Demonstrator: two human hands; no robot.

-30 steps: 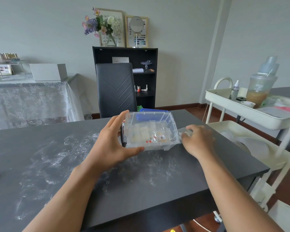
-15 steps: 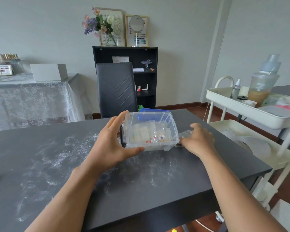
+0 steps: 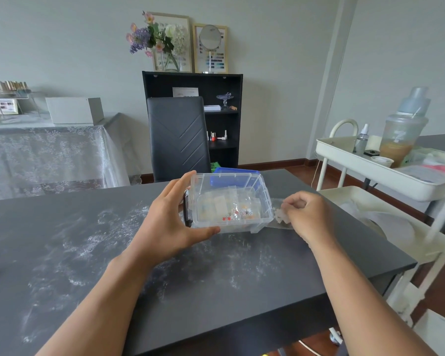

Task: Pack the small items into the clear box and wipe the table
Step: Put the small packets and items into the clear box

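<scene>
The clear box stands open on the dark table, tilted toward me, with several small clear packets and tiny red and white pieces inside. My left hand grips its left side, thumb under the front edge. A black clip or handle shows between my palm and the box wall. Just right of the box, my right hand pinches a small clear packet a little above the table. The blue lid lies behind the box.
White powdery smears cover the table's left and middle. A black chair stands at the far side, a black shelf behind it. A white cart with a jug and bottles stands close to the table's right edge.
My right hand has closed on the small packet beside the box and lifted it slightly. My left hand and the box have stayed in place.
</scene>
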